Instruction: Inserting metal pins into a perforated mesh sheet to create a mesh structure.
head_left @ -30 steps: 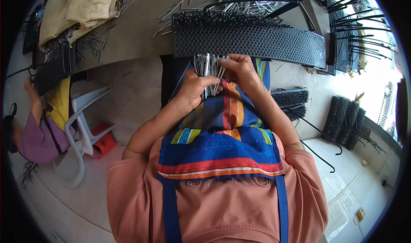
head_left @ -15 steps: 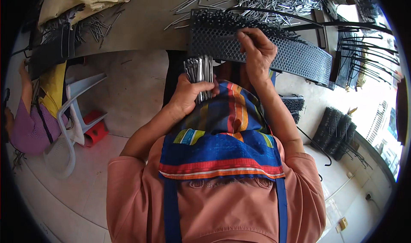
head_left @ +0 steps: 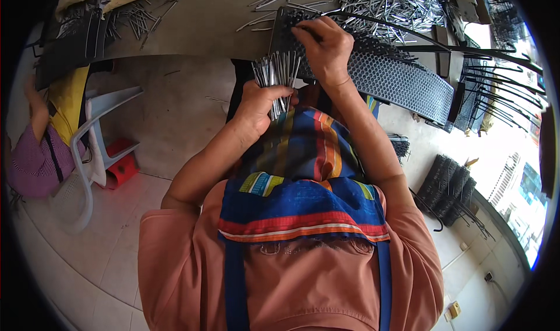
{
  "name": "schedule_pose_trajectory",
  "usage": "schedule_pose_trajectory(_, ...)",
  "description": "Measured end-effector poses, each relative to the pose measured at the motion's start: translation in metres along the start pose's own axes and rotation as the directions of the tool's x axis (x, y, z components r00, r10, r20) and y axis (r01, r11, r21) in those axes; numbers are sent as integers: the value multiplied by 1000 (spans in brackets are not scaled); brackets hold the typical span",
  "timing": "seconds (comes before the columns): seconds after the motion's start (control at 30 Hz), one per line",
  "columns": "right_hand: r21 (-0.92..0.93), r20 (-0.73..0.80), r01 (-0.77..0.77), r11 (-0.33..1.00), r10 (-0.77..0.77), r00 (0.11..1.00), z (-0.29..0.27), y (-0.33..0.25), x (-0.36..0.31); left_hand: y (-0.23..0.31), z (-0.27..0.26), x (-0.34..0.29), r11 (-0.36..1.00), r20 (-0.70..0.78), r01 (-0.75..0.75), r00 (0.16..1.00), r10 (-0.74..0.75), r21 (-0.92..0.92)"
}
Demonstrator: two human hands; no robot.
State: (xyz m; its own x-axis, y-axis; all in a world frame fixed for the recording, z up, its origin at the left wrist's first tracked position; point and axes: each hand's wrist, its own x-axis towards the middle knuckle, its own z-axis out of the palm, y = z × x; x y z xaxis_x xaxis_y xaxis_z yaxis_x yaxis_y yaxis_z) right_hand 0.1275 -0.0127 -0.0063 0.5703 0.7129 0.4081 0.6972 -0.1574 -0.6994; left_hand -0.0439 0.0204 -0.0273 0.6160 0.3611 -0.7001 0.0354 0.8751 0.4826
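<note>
My left hand (head_left: 256, 104) is wrapped round a bundle of thin silvery metal strips (head_left: 273, 71), their ends fanned out above my fingers over my lap. My right hand (head_left: 330, 48) is pinched closed over the left end of a long dark perforated panel (head_left: 402, 81). Whatever sits between its fingertips is too small to make out. Along the panel's far side, many short dark pieces (head_left: 373, 42) stick up in a dense row. A striped apron (head_left: 326, 141) covers my lap below the panel.
Loose metal strips (head_left: 388, 7) lie heaped behind the panel on the table (head_left: 210, 24). Dark hooked rods (head_left: 501, 91) jut out at the right. Bristly dark bundles (head_left: 444, 185) stand on the floor. At the left, another person's purple sleeve (head_left: 41, 161) shows beside a grey plastic chair (head_left: 87, 179).
My right hand has moved left and away from me, to the panel's left end. The bundle in my left hand has risen slightly and its strips are more spread.
</note>
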Motion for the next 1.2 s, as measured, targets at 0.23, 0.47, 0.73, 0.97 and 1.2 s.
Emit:
schedule_pose_trajectory(0.23, -37, 45, 48, 998, -46, 998, 4, 2, 3, -1, 6, -3, 997, -10, 52, 999, -53, -65)
schedule_pose_trajectory(0.47, 32, 452, -501, 865, 435, 779, -28, -9, -6, 0, 4, -3, 983, 109, 69, 993, -51, -170)
schedule_pose_trajectory(0.73, 393, 421, -744, 540, 614, 668, -41, 2, -32, -1, 12, -9, 997, -26, 65, 997, -66, -36)
schedule_pose_trajectory(0.97, 567, -148, -199, 799, 337, 930, -17, 18, -13, -5, 17, -9, 1000, -68, 3, 998, -2, 20)
schedule_pose_trajectory(1.2, 526, -141, -243, 815, 365, 920, -3, 19, -18, -1, 15, -2, 997, -36, 82, 996, -82, 2)
